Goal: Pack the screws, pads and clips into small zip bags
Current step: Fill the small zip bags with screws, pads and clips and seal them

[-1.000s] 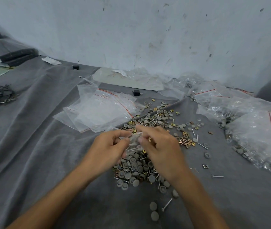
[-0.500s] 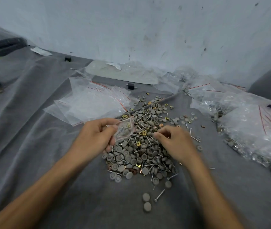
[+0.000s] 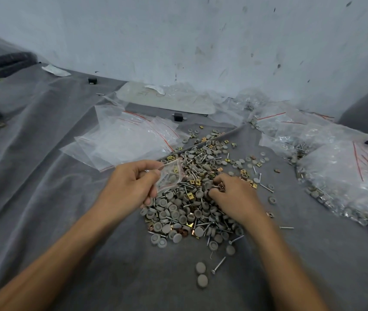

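A heap (image 3: pixel 192 198) of grey round pads, silver screws and gold and copper clips lies on the grey cloth in front of me. My left hand (image 3: pixel 129 189) pinches a small zip bag (image 3: pixel 169 175) with a few parts inside, held just above the heap's left side. My right hand (image 3: pixel 234 196) rests on the heap's right side with its fingers curled down among the parts near a copper clip (image 3: pixel 221 187); what they hold is hidden.
A stack of empty zip bags (image 3: pixel 124 142) lies behind my left hand. Filled bags (image 3: pixel 346 176) pile up along the right. Two pads (image 3: pixel 201 274) and a screw (image 3: pixel 218 264) lie loose near me. A wall (image 3: pixel 201 41) closes the back.
My hands have parted. The right hand left the bag and dropped onto the heap's right side. The left hand keeps the bag, lifted slightly left.
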Demonstrator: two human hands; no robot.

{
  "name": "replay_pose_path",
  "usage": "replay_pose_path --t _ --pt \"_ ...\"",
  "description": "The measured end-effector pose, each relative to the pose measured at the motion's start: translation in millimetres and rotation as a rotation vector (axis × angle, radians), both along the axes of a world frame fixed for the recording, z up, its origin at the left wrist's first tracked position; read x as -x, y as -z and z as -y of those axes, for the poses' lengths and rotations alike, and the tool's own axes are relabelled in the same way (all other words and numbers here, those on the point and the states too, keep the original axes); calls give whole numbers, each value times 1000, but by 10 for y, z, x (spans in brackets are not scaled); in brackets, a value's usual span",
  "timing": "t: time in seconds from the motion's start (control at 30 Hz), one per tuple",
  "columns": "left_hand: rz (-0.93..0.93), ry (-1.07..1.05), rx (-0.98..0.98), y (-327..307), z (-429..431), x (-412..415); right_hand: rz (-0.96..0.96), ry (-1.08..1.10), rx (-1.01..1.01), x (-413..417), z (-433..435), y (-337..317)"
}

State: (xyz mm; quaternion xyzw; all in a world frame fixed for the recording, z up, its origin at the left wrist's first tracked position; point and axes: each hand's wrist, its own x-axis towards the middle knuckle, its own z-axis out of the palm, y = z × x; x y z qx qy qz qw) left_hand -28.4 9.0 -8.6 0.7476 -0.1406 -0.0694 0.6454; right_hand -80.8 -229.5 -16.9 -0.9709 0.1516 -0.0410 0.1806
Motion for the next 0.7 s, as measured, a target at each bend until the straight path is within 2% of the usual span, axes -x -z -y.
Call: replay_pose_path --t 0.3,0.7 --pt "0 17 -19 32 6 -13 21 -16 -207 37 132 -18" --pt "-3 12 -5 24 -2 -4 355 95 -651 47 222 -128"
